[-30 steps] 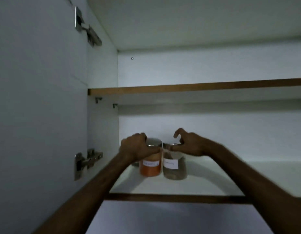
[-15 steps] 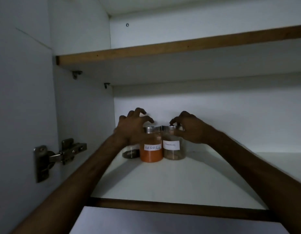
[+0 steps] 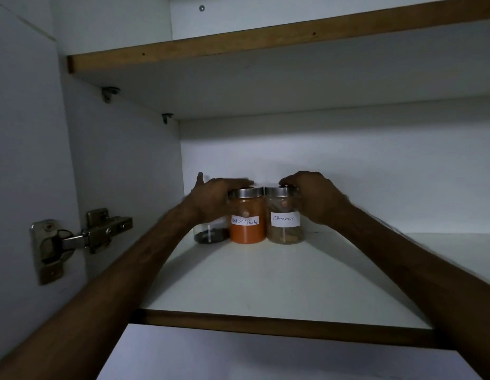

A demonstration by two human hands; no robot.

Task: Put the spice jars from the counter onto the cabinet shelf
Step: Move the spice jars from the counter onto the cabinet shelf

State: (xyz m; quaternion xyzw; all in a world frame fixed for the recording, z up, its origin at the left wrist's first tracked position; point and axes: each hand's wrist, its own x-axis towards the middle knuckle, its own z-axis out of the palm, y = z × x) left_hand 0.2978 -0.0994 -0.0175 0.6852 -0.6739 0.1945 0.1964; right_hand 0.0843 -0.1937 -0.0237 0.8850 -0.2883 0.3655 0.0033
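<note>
Two glass spice jars with metal lids stand side by side at the back left of the white lower cabinet shelf (image 3: 265, 283). The orange jar labelled red chilli powder (image 3: 248, 231) has my left hand (image 3: 210, 201) wrapped around it from the left, fingers over the lid and behind the glass. The brownish jar labelled cinnamon (image 3: 286, 231) is gripped from the right by my right hand (image 3: 318, 201). A third jar with dark contents (image 3: 210, 235) stands in the corner, mostly hidden behind my left hand.
The cabinet's left wall and the open door with its metal hinge (image 3: 81, 237) are close on the left. An upper shelf with a wood edge (image 3: 238, 45) hangs above. The lower shelf stretches bare to the right and front.
The view has moved closer and lower. My hands went from spread fingertips over the lids to wrapping around the jars' sides. The jars stand further back.
</note>
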